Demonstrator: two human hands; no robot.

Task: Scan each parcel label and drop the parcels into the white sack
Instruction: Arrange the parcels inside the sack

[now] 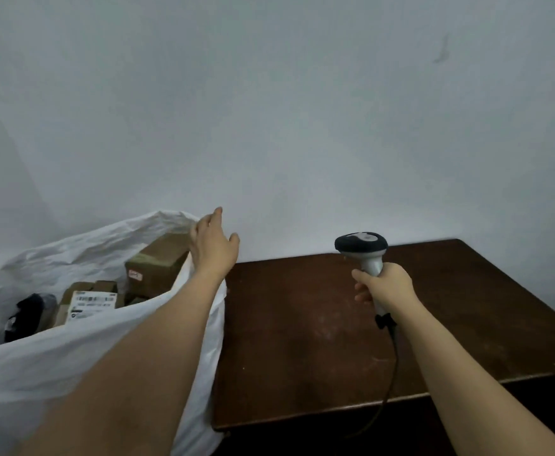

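Nearest to me, my two bare forearms reach forward, the left over the white sack (72,357) and the right over the table (302,340). The table's near edge runs slantwise from the sack's side toward the right, and the brown top between that edge and the wall (302,126) carries nothing I can see, so there is free room across it for moving.

My right hand (386,286) sits above the middle of the table, fingers curled tight round the handle of one scanner (365,250). The scanner stands nearly upright, its long axis running up and down, the dark head on top and aimed away from me toward the wall. One dark cable (393,373) hangs from the handle's base and drops past the table's near edge.

The sack stands just beside the table's left edge, its mouth wide open, its white rim pressed against that edge. Inside I count two brown boxes plainly: one labelled box (88,304) lying flat with its printed label up, and one larger box (158,264) tilted near the far rim. One dark bundle (26,315) lies at the left inside; I cannot tell what it is.

Farthest out, my left hand (212,246) hovers over the sack's far right rim, fingers spread and loose, gripping nothing.
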